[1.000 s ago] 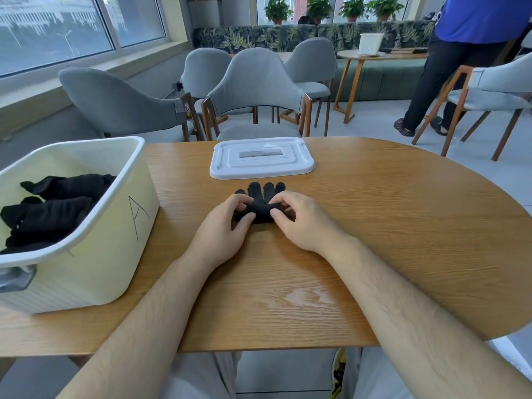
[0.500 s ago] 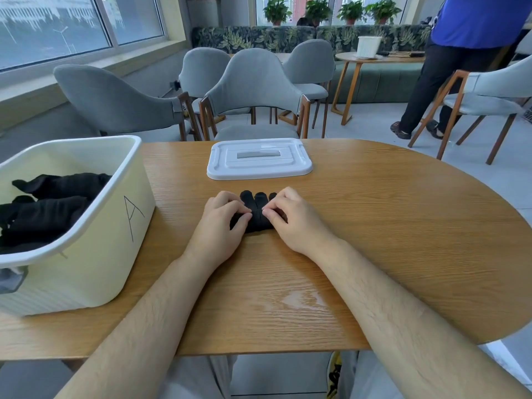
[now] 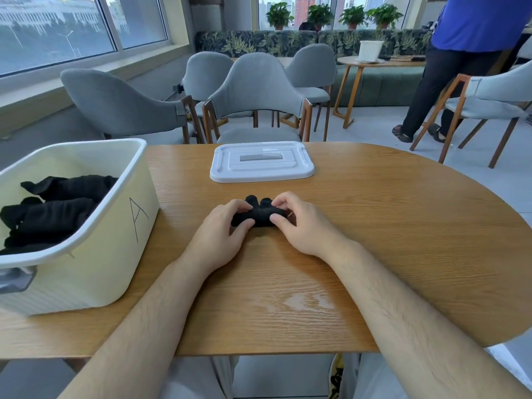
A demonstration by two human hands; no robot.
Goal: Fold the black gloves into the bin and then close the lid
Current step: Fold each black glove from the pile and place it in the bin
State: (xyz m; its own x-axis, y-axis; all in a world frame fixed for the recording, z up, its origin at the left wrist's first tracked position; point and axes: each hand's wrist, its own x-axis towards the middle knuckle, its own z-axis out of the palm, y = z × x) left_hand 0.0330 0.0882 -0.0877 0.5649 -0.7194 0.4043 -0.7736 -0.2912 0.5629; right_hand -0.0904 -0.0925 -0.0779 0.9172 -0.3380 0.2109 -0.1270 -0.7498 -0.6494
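A black glove (image 3: 259, 215) lies rolled into a small bundle on the wooden table (image 3: 374, 226), two fingertips sticking out at its far side. My left hand (image 3: 218, 234) pinches its left end and my right hand (image 3: 299, 223) pinches its right end, fingers curled over the roll. A pale yellow bin (image 3: 123, 226) marked "A" stands at the left, holding several black gloves (image 3: 51, 208). The white lid (image 3: 262, 162) lies flat on the table just beyond the glove.
Grey chairs (image 3: 259, 93) line the table's far side. A person in a blue shirt (image 3: 460, 53) stands at the back right near a small round table (image 3: 380, 63). Another chair (image 3: 495, 96) stands at the right.
The glove has been rolled further toward its fingertips and is shorter now; fewer glove fingers stick out. Both hands have shifted slightly away from me with the roll.
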